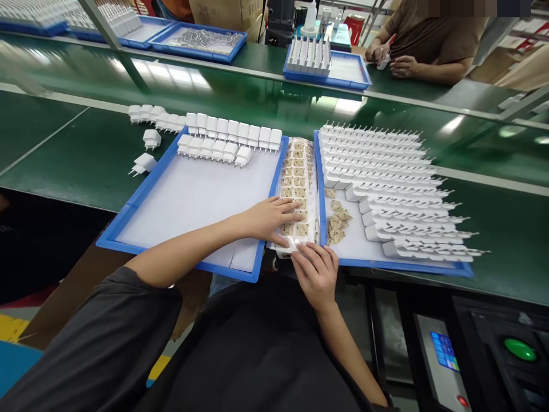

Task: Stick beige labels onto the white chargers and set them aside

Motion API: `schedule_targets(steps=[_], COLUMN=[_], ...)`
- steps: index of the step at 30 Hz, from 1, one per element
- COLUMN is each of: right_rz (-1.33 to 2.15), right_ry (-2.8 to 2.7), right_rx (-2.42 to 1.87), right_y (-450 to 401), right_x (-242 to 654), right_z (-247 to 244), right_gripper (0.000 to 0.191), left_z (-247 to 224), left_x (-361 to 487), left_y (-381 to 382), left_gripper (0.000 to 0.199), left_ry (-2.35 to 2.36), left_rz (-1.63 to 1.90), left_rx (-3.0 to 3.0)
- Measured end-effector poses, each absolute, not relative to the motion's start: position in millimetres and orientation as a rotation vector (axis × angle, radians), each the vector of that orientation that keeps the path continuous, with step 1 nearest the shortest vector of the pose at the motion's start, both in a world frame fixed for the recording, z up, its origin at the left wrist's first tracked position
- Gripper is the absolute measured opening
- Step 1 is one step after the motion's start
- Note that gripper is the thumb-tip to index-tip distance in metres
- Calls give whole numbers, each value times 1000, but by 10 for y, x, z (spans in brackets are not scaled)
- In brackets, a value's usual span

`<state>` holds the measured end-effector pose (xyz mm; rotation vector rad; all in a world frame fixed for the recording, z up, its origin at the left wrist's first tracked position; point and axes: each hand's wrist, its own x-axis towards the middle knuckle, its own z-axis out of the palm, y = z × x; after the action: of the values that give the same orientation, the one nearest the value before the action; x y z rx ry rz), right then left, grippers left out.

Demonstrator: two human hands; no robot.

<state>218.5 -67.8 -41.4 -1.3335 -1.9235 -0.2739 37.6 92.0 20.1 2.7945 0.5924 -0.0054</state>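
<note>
A stack of white-backed sheets carrying rows of tan stickers lies between two blue trays. My left hand rests flat on the top sheet with its fingers spread. At the near edge of the same sheet, my right hand has its fingers bent together, pinching the sheet's edge; the exact grip is partly hidden. White plug chargers stand in two rows at the far end of the left tray. Many more chargers, prongs pointing right, fill the right tray, beside a pile of loose tan pieces.
Several loose chargers lie on the green bench left of the trays. Across a rail, a person's hands hold a small white item near another blue tray. A device with a lit screen stands low at right.
</note>
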Motion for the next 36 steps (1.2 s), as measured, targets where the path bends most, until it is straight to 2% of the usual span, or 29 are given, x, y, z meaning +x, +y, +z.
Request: schedule_targets(steps=[4,8,14,17,21,23,26,30,34,36], right_rz=[-172,263,378,486,568,581,567,561,599,601], right_ry=[-1955,-1801,-1311,-1338,-1348,-1324,-1339,-1350,-1218,-1141], right_rx=[-1208,-1049,-1260,-1226,-1190,-1195,-1224,-1239,-1220,-1205], right_y=[-738,-800,-697,-671,-721,-750,-773,-784,-798,-797], right_x=[2195,2334,2737,2840,2879,2893,2909,2903,2883,2863], right_z=[-373,-247,-216,-230,-244,-244,-223,-212,-250,-242], right_gripper=[24,21,11,9,8,8,6,3,5,4], left_z=[210,191,290,436,544,502,361,255,393,504], left_x=[383,373,431,713,1414,1777,2172,2334,2053,1759], left_y=[920,922,890,911,1040,1130,1240,1305,1270,1186], left_gripper=[81,81,76,62,36,40,48,33,27,34], left_ry=[614,599,597,548,590,702,858,924,747,642], left_rz=[-41,-30,-36,108,530,666,678,631,654,686], left_rx=[2775,2774,2840,2918,2987,2995,2996,2999,2647,2259])
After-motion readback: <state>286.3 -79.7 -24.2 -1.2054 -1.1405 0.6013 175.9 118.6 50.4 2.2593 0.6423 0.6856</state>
